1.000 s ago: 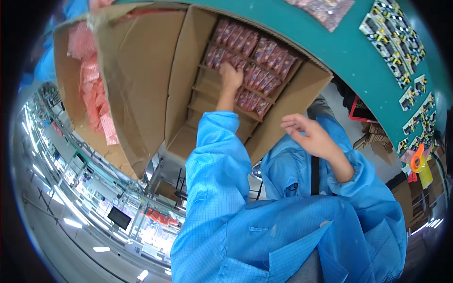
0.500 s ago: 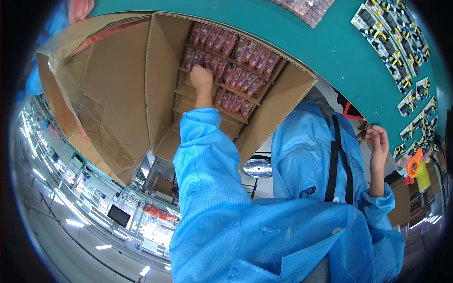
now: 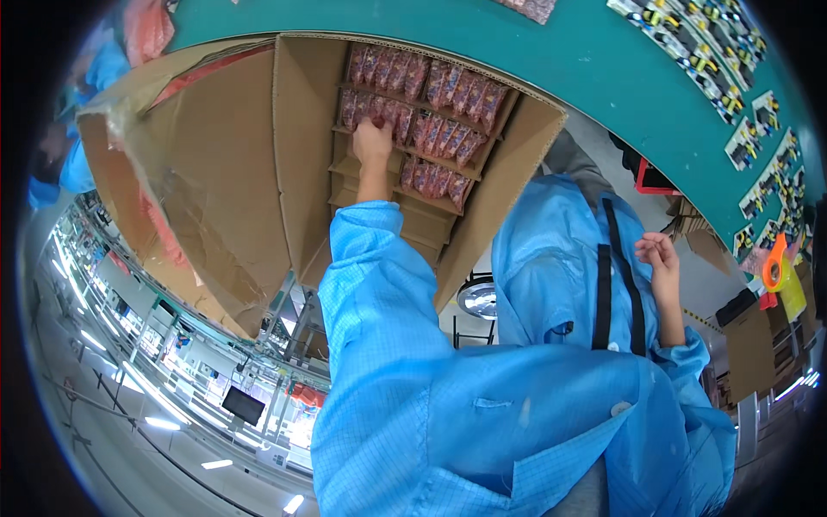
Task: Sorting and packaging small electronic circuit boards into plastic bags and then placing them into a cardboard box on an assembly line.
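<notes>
Reaching down into a deep cardboard box [image 3: 314, 95], my left hand [image 3: 372, 145] is closed on a pink bubble-wrap packet at the end of a row. Its fingertips are partly hidden among the packs. Pink bubble-wrap packets [image 3: 444, 133] stand side by side in rows, split up by cardboard dividers [image 3: 421, 103]. Cardboard compartments [image 3: 428, 226] with no packets lie on the near side. My right hand [image 3: 661, 258] hangs in the air beside my blue smock, below the table edge, its fingers loosely bent and apart with nothing in them.
A green table [image 3: 517, 69] curves behind the box. Circuit boards [image 3: 702, 60] lie on its right, near an orange tape dispenser [image 3: 775, 263]. Pink wrap [image 3: 146, 30] sits at the far left. A round metal stool [image 3: 478, 298] stands below.
My right hand has come away from the table edge, moving left and slightly down. My left hand stays at the same row of packets. The view has shifted slightly.
</notes>
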{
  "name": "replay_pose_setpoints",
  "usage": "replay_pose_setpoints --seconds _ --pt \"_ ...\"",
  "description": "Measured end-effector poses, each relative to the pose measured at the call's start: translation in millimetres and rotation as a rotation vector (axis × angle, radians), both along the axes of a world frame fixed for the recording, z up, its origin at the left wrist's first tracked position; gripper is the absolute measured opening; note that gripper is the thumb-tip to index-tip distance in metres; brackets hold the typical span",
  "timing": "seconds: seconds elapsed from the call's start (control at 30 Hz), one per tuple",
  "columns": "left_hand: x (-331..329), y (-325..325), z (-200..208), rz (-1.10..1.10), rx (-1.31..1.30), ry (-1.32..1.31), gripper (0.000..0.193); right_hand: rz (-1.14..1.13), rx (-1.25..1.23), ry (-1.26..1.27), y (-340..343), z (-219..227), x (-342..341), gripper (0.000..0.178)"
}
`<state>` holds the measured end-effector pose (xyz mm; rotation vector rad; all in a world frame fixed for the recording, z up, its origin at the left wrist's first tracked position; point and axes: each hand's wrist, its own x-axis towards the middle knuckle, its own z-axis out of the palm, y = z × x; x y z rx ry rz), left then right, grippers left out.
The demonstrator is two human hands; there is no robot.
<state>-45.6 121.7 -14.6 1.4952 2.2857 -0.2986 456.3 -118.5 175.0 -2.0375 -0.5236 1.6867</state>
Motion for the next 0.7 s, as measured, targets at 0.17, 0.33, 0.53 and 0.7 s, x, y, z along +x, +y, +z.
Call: replay_pose_setpoints --seconds 0.17,0.33,0.53,0.7 --pt "-35 10 78 0.051 0.223 -0.415 0.034 0.024 0.065 0.085 19 25 -26 0.02" --pt "78 39 329 -0.094 0.5 -1.004 0.041 0.024 0.194 0.017 -7 21 4 0.02" --pt "116 51 616 -0.688 0.817 -2.103 0.05 0.183 0.371 -0.025 27 -6 -6 0.019" --pt "-163 -2 692 -0.667 0.953 -2.269 0.055 0.084 0.53 0.102 105 52 -22 0.016"
